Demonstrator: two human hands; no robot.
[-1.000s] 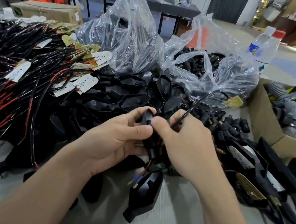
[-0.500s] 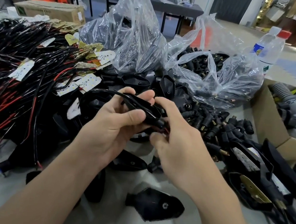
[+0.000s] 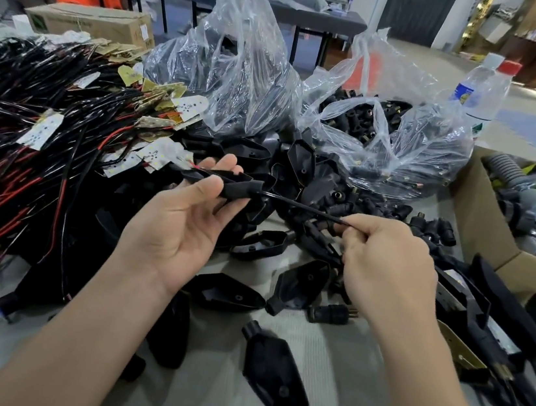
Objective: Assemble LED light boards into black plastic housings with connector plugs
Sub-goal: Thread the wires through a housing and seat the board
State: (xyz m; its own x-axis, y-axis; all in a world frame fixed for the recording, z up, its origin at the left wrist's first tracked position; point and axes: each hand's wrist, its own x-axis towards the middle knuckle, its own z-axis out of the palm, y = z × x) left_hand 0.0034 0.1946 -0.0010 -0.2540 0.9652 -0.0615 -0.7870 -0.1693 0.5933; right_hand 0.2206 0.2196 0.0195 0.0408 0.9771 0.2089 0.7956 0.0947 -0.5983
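My left hand (image 3: 185, 222) holds a black plastic housing (image 3: 238, 187) between thumb and fingers, lying sideways with its neck pointing right. A white LED board (image 3: 182, 159) with a red wire sits at the housing's left end, by my fingertips. A black cable (image 3: 303, 207) runs out of the neck to my right hand (image 3: 388, 263), which pinches it in curled fingers. Loose black housings (image 3: 274, 374) lie on the grey table below my hands.
A heap of black and red wired LED boards (image 3: 29, 144) fills the left. Two clear bags, one of housings (image 3: 242, 73) and one of connector plugs (image 3: 387, 143), stand behind. Loose plugs (image 3: 433, 228), a cardboard box (image 3: 483, 214) and assembled units (image 3: 483, 316) lie at the right.
My hands have drawn apart: the right hand has moved right along the black cable, pulling it out through the housing's neck, while the left hand keeps the housing.
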